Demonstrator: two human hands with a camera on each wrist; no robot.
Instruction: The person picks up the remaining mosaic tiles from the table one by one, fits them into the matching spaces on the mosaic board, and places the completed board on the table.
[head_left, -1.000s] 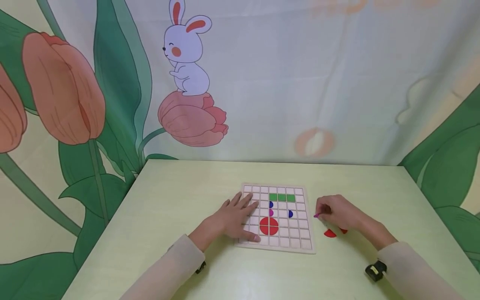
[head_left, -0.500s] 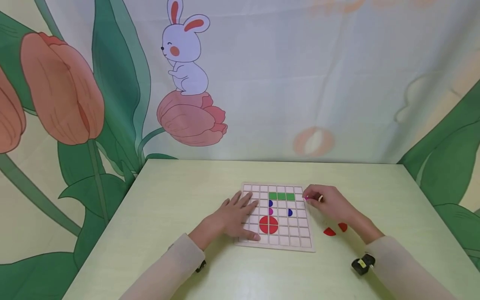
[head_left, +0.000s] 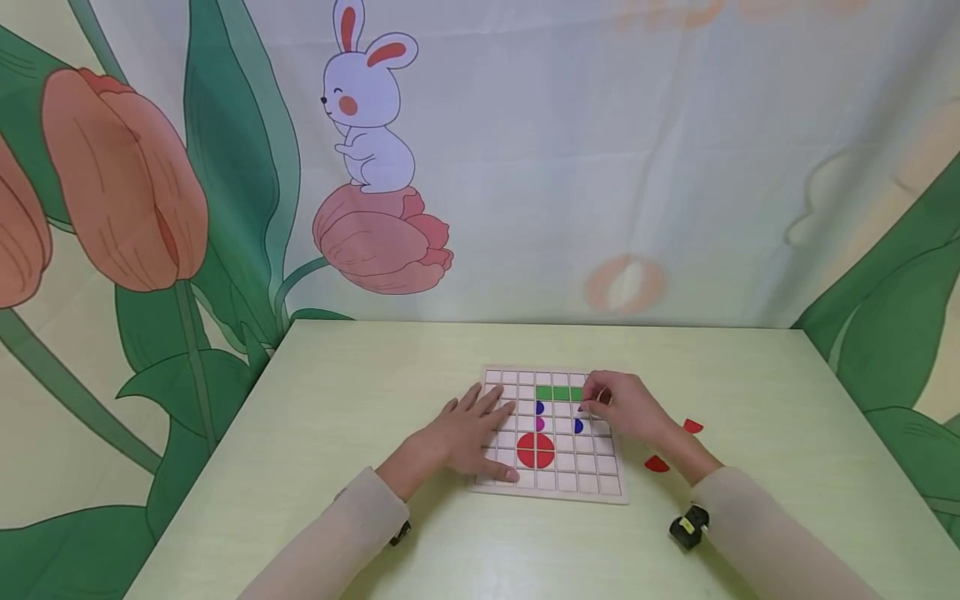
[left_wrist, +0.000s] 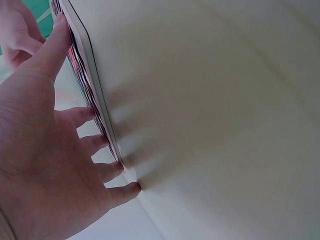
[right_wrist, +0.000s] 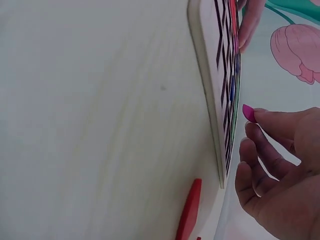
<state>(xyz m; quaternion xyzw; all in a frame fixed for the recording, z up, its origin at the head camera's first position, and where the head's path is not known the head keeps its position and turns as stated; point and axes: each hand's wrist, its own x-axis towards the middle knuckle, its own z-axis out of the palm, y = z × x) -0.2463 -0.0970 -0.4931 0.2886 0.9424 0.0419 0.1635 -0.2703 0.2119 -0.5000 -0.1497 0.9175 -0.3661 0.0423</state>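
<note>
A pale gridded board [head_left: 588, 485] lies on the table. My left hand [head_left: 467, 433] rests across its left side with fingers spread. My right hand [head_left: 626, 407] is over the upper right part of the board and pinches a small magenta piece [right_wrist: 248, 113] between thumb and index finger. Set in the grid are green squares [head_left: 553, 392], two blue half-circles, one on the left [head_left: 540, 407] and one on the right [head_left: 578, 426], another magenta piece [head_left: 540, 424] and a red circle [head_left: 536, 451] of quarter pieces. The right fingers hide some of the upper right cells.
Two red wedge pieces lie on the table right of the board, a nearer wedge [head_left: 657, 464] and a farther wedge [head_left: 692, 426] beside my right wrist. Behind the pale table [head_left: 360, 375] hangs a printed cloth [head_left: 525, 167] with a rabbit and tulips.
With the magenta piece pinched, my right hand has moved left from the table beside the board to above its upper right cells. The left hand has stayed put.
</note>
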